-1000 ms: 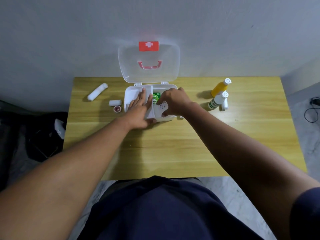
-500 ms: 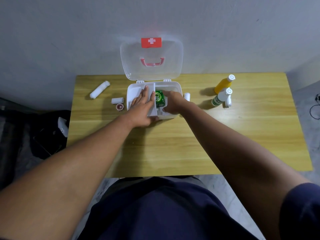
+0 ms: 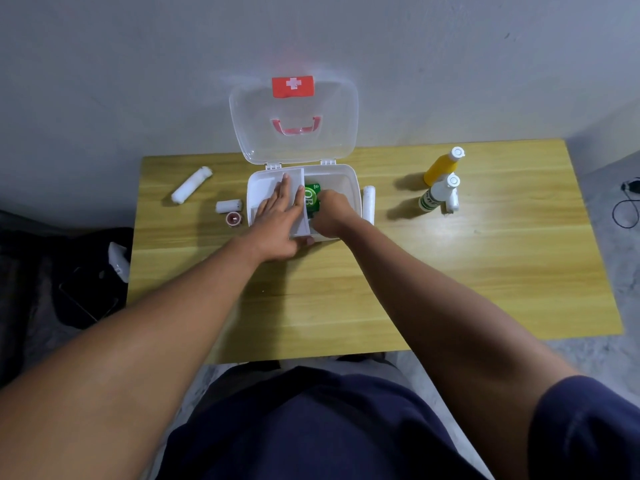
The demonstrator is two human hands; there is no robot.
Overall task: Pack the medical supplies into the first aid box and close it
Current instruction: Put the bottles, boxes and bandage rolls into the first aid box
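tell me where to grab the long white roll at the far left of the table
Take the long white roll across its middle, coming from above with fingers on its two long sides. It lies flat on the table, angled with one end toward the wall, and has open tabletop around it, so a top-down pinch across its narrow width looks easiest.

Plastic box on a wooden table

First aid box (image 3: 341,174) smooth white plastic, its lid (image 3: 294,147) clear and glossy; table (image 3: 381,289) yellow wood grain with sheen; right bottles (image 3: 439,195) glossy plastic.
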